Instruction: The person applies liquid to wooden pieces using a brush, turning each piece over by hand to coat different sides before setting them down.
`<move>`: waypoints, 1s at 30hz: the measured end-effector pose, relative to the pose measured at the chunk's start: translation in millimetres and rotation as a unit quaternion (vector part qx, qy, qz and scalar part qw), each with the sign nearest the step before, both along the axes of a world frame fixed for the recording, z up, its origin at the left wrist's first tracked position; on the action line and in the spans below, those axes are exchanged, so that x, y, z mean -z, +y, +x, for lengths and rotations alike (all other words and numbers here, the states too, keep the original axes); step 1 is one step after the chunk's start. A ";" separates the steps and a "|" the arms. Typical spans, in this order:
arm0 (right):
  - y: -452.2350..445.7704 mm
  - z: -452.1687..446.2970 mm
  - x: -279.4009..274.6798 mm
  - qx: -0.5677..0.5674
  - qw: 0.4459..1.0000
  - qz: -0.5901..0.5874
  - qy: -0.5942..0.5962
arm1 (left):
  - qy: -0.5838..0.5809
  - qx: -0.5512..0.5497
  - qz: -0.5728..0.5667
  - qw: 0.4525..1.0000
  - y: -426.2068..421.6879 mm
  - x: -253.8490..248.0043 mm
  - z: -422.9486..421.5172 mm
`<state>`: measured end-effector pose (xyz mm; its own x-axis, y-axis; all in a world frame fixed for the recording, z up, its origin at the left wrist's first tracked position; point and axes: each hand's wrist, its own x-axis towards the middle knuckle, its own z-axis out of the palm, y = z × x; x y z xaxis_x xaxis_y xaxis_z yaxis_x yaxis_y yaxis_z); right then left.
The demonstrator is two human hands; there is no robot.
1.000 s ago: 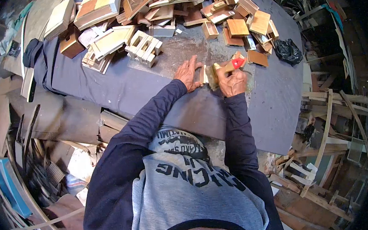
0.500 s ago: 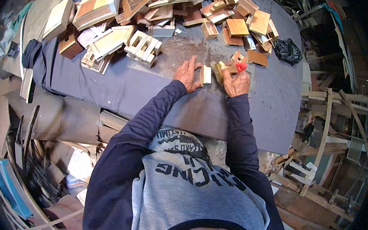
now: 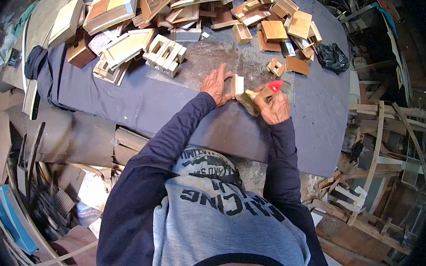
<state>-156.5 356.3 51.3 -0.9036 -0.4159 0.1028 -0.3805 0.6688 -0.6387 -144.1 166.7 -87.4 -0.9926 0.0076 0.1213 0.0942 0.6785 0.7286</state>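
My left hand (image 3: pixel 215 86) is closed around a small wooden box (image 3: pixel 237 86), holding it at the front of the board on the table. The side of the box facing right is pale, bare wood. In my right hand (image 3: pixel 275 107) is a paintbrush (image 3: pixel 250 101) with a red-tipped handle, its bristles pointing left and down. The bristles are close by the lower right edge of the box; whether they touch cannot be made out. A small wooden frame (image 3: pixel 275 67) lies just beyond my right hand.
Many small wooden boxes (image 3: pixel 275 30) are heaped along the far side of the table. A stack of slatted pieces (image 3: pixel 165 55) stands left of the board. A black plastic bag (image 3: pixel 333 58) lies at the right. Wood scraps (image 3: pixel 374 210) litter the floor.
My right hand has moved down and nearer to me with the paintbrush, uncovering the small frame behind it. The box in my left hand has tilted slightly.
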 end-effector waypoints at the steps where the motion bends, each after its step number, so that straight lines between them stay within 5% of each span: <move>1: -2.8 -7.6 3.3 -0.004 1.000 0.028 0.011 | 0.000 0.000 0.000 1.000 0.1 -0.9 -0.7; 8: -32.0 -53.5 22.1 0.043 0.993 0.084 0.069 | 0.021 0.011 0.000 1.000 1.3 1.1 -1.8; 11: -29.5 -59.2 29.2 0.032 0.975 0.128 0.179 | 0.022 0.010 -0.022 0.999 1.0 2.8 -0.9; 14: -22.7 -39.9 32.8 0.003 0.990 0.047 0.131 | 0.019 0.008 -0.007 1.000 0.3 0.0 -0.5; 24: 2.6 13.6 -2.5 -0.101 0.986 0.056 0.121 | -0.020 -0.002 0.010 1.000 1.2 -7.0 0.0; 28: 10.5 15.6 -0.7 0.027 0.999 0.011 0.044 | 0.011 0.007 0.010 1.000 1.0 -5.6 -5.9; 30: 8.5 17.3 0.1 0.142 0.986 -0.087 0.026 | -0.019 0.012 0.121 0.992 1.9 -8.8 -9.4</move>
